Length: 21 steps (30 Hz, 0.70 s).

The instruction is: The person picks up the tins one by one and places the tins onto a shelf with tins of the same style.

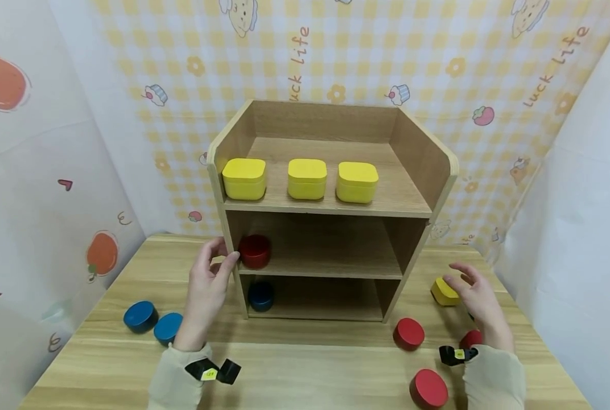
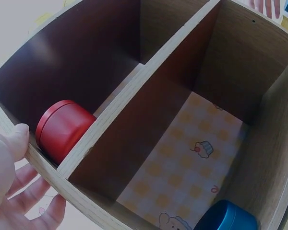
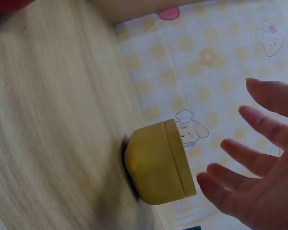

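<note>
At the left side panel of a small wooden shelf [image 1: 330, 246], my left hand [image 1: 210, 285] grips the front edge, thumb [image 2: 20, 139] at the edge and fingers outside. Just inside that panel, a round red tin [image 1: 255, 252] stands on the middle level. A round blue tin [image 1: 261, 296] is below it on the bottom level. My right hand [image 1: 481, 304] hovers over the table on the right, its fingers spread and relaxed, holding nothing. Close by its fingertips stands a yellow box with rounded corners [image 3: 156, 165], a gap showing between them in the right wrist view.
Three yellow boxes [image 1: 307, 179] line the top level, from the left toward the middle. Two blue tins [image 1: 141, 316] lie on the table [image 1: 305, 370] to the left. Red tins [image 1: 409, 334] lie at the right, one partly behind my right wrist. A patterned cloth [image 1: 336, 57] hangs behind.
</note>
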Available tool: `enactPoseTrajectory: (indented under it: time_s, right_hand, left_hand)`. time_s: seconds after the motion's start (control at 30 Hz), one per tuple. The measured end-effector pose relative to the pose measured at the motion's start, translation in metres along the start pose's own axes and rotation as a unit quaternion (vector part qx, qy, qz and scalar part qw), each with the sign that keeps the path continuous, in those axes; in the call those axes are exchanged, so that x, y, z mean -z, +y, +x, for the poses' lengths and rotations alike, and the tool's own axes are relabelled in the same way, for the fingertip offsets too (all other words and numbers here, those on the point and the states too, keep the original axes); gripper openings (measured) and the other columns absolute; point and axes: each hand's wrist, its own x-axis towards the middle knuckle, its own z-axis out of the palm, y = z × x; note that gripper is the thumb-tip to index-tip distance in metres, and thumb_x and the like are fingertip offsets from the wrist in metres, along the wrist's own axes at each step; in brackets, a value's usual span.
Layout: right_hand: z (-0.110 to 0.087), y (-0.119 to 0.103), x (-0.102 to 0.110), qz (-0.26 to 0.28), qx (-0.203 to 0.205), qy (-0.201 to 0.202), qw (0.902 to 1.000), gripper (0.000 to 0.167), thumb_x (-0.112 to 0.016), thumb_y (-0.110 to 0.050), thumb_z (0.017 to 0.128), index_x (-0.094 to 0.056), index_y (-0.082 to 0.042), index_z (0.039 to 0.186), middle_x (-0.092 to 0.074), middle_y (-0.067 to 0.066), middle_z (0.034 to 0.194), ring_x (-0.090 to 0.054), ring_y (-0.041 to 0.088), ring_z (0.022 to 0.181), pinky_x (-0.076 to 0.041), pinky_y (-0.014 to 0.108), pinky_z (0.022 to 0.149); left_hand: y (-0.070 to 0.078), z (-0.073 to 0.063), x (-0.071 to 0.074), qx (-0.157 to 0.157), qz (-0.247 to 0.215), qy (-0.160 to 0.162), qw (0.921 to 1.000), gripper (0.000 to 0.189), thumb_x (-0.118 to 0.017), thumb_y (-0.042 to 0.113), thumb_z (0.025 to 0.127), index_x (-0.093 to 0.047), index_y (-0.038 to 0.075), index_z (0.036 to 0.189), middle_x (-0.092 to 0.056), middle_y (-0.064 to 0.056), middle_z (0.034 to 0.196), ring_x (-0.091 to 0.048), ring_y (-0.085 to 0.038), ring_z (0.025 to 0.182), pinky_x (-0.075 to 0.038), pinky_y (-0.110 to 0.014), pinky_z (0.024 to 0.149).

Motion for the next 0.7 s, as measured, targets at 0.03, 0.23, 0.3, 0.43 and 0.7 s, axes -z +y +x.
enactPoseTrajectory:
  time_s: [0.03, 0.23, 0.3, 0.43, 0.7]
  right_hand:
    - [0.0008, 0.0005, 0.0001, -0.004, -0.001, 0.001, 1.0000, 0.063, -0.056, -0.034, 0.101, -0.033, 0.003, 0.146, -0.018, 0.031, 0.154, -0.017, 0.054, 0.138, -0.024, 0.068, 0.103]
    - [0.0061, 0.0038, 0.0022, -0.036, -0.010, -0.001, 0.9993, 0.071, -0.053, -0.038, 0.101, -0.024, 0.003, 0.151, -0.017, 0.032, 0.153, -0.016, 0.055, 0.136, -0.023, 0.069, 0.103]
    - [0.0067, 0.0050, 0.0031, -0.047, -0.018, -0.003, 0.9987, 0.072, -0.053, -0.039, 0.101, -0.023, 0.003, 0.151, -0.018, 0.032, 0.153, -0.017, 0.055, 0.136, -0.024, 0.069, 0.102]
    - [0.0057, 0.0067, 0.0043, -0.071, -0.025, -0.003, 0.9972, 0.072, -0.053, -0.039, 0.101, -0.024, 0.005, 0.150, -0.022, 0.034, 0.150, -0.020, 0.055, 0.134, -0.027, 0.068, 0.100]
    - [0.0016, 0.0104, 0.0040, -0.145, -0.006, -0.020, 0.9892, 0.067, -0.053, -0.037, 0.101, -0.032, 0.009, 0.145, -0.028, 0.038, 0.144, -0.031, 0.056, 0.127, -0.033, 0.066, 0.096]
  left_hand:
    - [0.0003, 0.0002, -0.0001, 0.000, 0.001, 0.000, 1.0000, 0.030, -0.062, 0.008, 0.096, -0.054, -0.002, 0.124, -0.054, -0.005, 0.104, -0.051, -0.014, 0.099, -0.046, -0.017, 0.075]
    - [0.0004, 0.0011, -0.0013, -0.002, 0.003, 0.001, 1.0000, 0.029, -0.061, 0.008, 0.097, -0.054, -0.002, 0.124, -0.054, -0.006, 0.104, -0.051, -0.014, 0.099, -0.046, -0.018, 0.076]
    - [0.0002, 0.0012, -0.0017, 0.000, 0.004, -0.001, 1.0000, 0.030, -0.061, 0.008, 0.097, -0.054, -0.002, 0.124, -0.054, -0.006, 0.104, -0.051, -0.014, 0.099, -0.046, -0.018, 0.077]
    - [-0.0001, 0.0016, -0.0020, 0.003, 0.002, -0.004, 1.0000, 0.031, -0.061, 0.010, 0.097, -0.054, -0.001, 0.125, -0.054, -0.006, 0.104, -0.051, -0.015, 0.099, -0.046, -0.018, 0.077]
    - [-0.0021, 0.0011, 0.0003, 0.001, -0.003, -0.003, 1.0000, 0.030, -0.062, 0.008, 0.097, -0.054, -0.002, 0.124, -0.054, -0.006, 0.104, -0.051, -0.016, 0.099, -0.046, -0.017, 0.076]
